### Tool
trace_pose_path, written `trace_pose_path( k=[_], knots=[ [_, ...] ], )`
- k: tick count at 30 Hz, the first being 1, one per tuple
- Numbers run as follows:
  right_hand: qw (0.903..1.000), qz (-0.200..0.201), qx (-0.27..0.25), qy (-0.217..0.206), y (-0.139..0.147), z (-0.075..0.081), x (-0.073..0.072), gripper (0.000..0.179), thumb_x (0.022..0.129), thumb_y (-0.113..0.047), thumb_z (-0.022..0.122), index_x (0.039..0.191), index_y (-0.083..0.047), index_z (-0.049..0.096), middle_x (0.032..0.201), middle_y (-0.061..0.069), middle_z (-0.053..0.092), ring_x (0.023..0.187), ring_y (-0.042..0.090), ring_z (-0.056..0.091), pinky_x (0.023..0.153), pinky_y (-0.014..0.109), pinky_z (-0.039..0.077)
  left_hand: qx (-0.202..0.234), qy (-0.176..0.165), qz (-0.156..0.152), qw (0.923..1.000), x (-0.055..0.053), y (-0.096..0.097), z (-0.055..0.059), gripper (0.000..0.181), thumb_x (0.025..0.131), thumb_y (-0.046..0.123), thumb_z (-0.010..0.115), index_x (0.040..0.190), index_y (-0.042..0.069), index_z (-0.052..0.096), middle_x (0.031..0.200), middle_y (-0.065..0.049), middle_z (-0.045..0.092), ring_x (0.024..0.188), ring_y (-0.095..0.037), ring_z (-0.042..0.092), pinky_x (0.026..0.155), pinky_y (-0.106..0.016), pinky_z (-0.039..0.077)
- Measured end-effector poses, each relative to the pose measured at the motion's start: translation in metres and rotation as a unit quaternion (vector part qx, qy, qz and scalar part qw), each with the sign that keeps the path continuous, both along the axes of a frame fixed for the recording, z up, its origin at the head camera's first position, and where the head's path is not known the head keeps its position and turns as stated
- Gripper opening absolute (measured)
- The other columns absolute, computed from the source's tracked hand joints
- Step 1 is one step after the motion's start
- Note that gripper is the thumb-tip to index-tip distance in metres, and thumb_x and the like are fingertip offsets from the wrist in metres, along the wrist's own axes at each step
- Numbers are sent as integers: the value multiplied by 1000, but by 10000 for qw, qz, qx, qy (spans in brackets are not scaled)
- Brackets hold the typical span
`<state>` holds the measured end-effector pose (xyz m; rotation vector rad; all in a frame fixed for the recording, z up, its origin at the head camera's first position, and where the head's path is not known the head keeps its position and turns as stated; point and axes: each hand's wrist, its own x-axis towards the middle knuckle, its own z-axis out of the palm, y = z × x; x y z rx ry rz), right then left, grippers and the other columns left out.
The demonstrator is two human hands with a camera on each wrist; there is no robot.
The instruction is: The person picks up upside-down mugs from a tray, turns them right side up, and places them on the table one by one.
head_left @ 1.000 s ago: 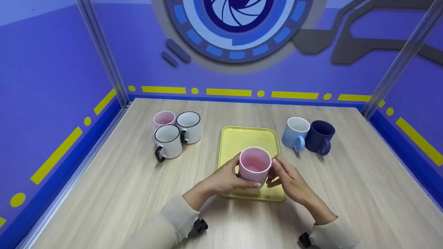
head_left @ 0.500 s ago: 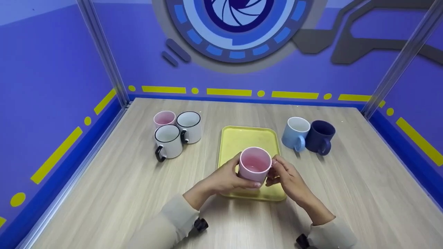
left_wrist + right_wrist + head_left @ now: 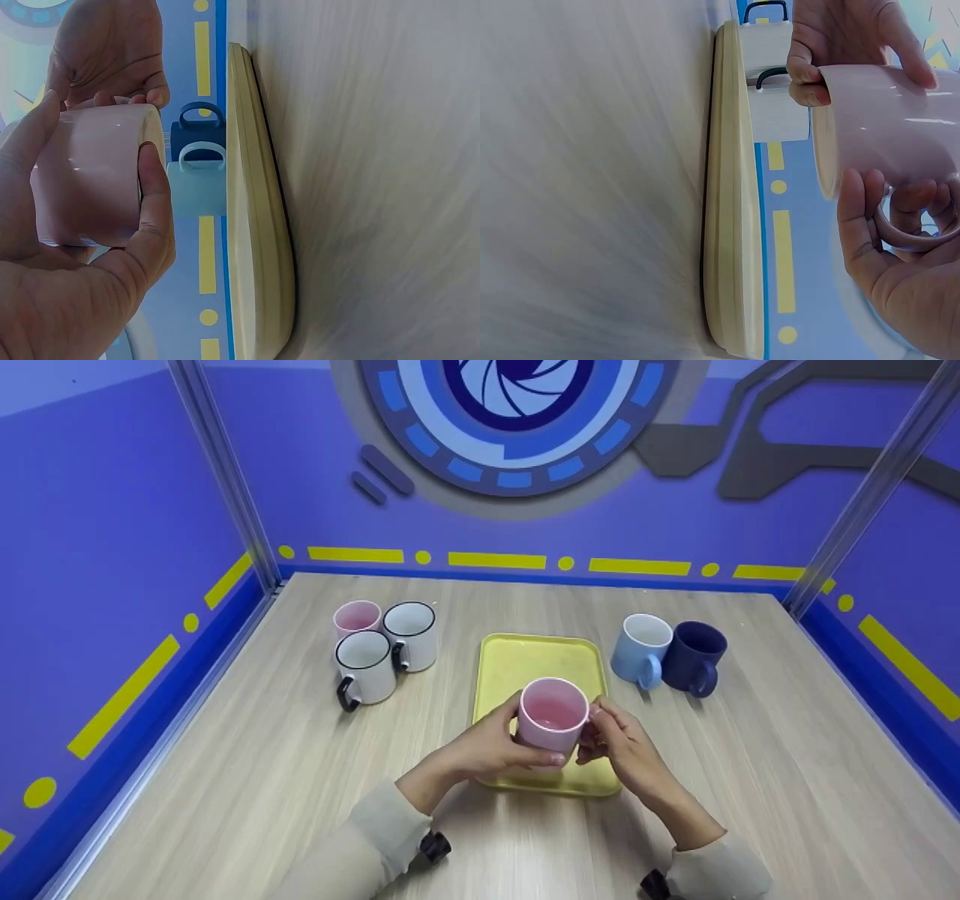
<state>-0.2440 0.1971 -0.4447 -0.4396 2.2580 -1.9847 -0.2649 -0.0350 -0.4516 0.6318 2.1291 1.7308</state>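
A pink mug (image 3: pixel 551 727) is held up above the yellow tray (image 3: pixel 525 660), its open top tilted toward the head camera. My left hand (image 3: pixel 487 746) grips the mug's body from the left, thumb along its near side. On the other side my right hand (image 3: pixel 628 746) holds the mug's handle (image 3: pixel 915 238), fingers curled through and around it in the right wrist view. The left wrist view has the mug's wall (image 3: pixel 90 172) between thumb and fingers, and its base is well apart from the tray.
Two white mugs with black rims and handles, the nearer one (image 3: pixel 366 667) and the farther one (image 3: pixel 412 637), stand at the left beside another pink mug (image 3: pixel 356 616). A light blue mug (image 3: pixel 637 649) and a navy mug (image 3: pixel 690 656) stand right of the tray. Blue panels (image 3: pixel 525 536) enclose the table.
Both hands keep their hold on the pink mug, which stays almost still above the tray. The right wrist has shifted slightly to the left.
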Motion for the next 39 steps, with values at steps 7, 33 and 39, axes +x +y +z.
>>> trace_pose_path(
  k=[7, 33, 39],
  knots=[
    [9999, 121, 2, 89, 1, 1, 0, 37, 114, -23, 36, 97, 9, 46, 83, 10, 54, 72, 19, 63, 69, 34, 62, -18, 37, -78, 10000, -1, -1, 0, 87, 79, 26, 92, 151, 30, 44, 140, 4, 58, 133, -18, 54, 117, -43, 43],
    [9999, -60, 68, -117, 12, -4, -1, 36, 114, -23, 36, 99, 8, 46, 85, 14, 54, 72, 20, 63, 69, 33, 62, -2852, 1478, 616, 9450, -12, -57, -15, 79, 75, 33, 90, 143, 11, 57, 145, -9, 58, 135, -31, 55, 116, -49, 43],
    [9998, -91, 81, -141, 11, -3, -2, 35, 113, -22, 36, 99, 7, 47, 85, 14, 54, 72, 21, 64, 70, 33, 62, -3115, 1251, 481, 9407, -11, -58, -15, 79, 78, 26, 88, 147, 10, 55, 152, -11, 54, 144, -32, 48, 125, -52, 31]
  ],
)
